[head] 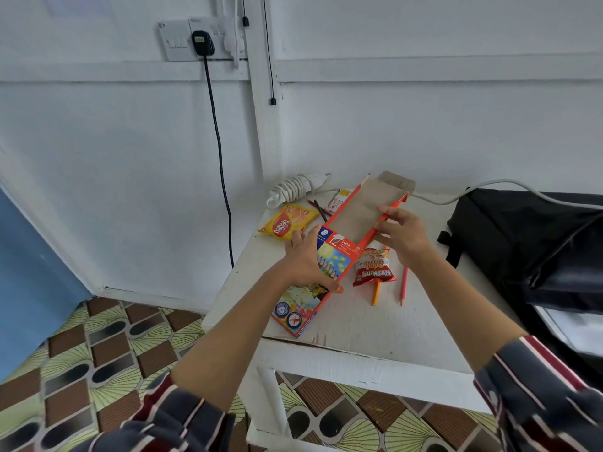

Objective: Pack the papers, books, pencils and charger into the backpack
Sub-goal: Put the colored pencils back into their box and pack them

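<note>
White desk [359,324] carries everything, and its front and left edges are in view. A black backpack [522,243] fills the desk's right part, well right of the box. Bare desktop lies right of the box on the near side, between the loose pencils and the backpack.

The box [342,246] of coloured pencils is long and flat. Its long axis runs from near left to far right. Its opened end, brown card inside, points away toward the wall, and its near corner reaches the desk's front edge.

The left hand [303,259] grips the box's printed half, thumb on its right long edge. The right hand [404,233] pinches the orange side wall of the opened half.

Beyond the box's left side lies a white charger [293,187] with a coiled lead. A yellow packet [287,221] lies left of the box, with dark pencils [318,207] between them. Just right of the box a red packet [373,267] covers part of an orange pencil [376,295], and a pink pencil [404,285] lies just beyond. Both tips point toward the front edge.
</note>
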`<state>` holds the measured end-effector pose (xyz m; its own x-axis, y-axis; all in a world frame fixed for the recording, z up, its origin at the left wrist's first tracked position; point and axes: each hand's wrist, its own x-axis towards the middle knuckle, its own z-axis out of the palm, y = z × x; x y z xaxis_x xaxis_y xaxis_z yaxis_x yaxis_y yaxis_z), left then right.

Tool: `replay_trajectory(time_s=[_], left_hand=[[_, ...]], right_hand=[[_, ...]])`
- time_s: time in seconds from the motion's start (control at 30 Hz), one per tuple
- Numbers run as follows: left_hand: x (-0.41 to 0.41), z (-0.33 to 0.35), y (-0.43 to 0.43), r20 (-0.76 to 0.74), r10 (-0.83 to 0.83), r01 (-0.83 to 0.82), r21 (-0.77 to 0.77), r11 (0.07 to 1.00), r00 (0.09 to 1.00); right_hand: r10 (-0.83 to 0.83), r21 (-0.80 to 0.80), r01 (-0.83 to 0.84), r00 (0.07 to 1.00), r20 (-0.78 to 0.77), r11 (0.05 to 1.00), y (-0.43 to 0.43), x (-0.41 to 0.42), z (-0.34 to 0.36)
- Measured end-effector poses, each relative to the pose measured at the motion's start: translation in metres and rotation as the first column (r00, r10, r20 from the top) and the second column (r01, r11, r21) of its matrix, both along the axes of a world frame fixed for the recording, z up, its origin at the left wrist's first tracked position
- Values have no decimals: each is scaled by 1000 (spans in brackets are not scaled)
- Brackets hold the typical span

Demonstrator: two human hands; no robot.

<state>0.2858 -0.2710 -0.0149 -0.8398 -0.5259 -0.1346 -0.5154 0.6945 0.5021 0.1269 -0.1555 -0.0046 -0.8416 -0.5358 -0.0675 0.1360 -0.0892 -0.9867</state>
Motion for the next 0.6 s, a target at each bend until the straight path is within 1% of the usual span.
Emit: replay_trajectory(time_s=[0.13, 0.27, 0.33, 0.4, 0.43, 0.47, 0.53, 0.6], left_hand=[[-2, 1, 7, -41, 49, -47, 41, 998, 998], [1, 0, 8, -74, 89, -85, 57, 995, 993], [3, -2, 7, -86, 83, -79, 54, 995, 993], [3, -7, 4, -115, 85, -76, 80, 994, 990], [4, -8, 2, -145, 90, -72, 126, 989, 985], [5, -10, -3, -191, 106, -66, 206, 976, 976], [9, -11, -11, -314, 186, -48, 399, 916, 931], [14, -12, -16, -405, 269, -36, 498, 867, 874]], right_hand=[[114, 57, -110, 990, -81, 992, -4, 8, 0], [232, 114, -214, 957, -176, 970, -6, 17, -1], [262, 144, -237, 947, -186, 961, -8, 18, -1], [272, 140, -250, 947, -172, 958, -11, 19, -2], [263, 116, -247, 953, -152, 962, -12, 19, -2], [243, 83, -234, 962, -127, 969, -15, 20, -4], [195, 25, -193, 979, -66, 981, -18, 23, -8], [192, 7, -192, 981, -28, 981, -21, 28, -11]])
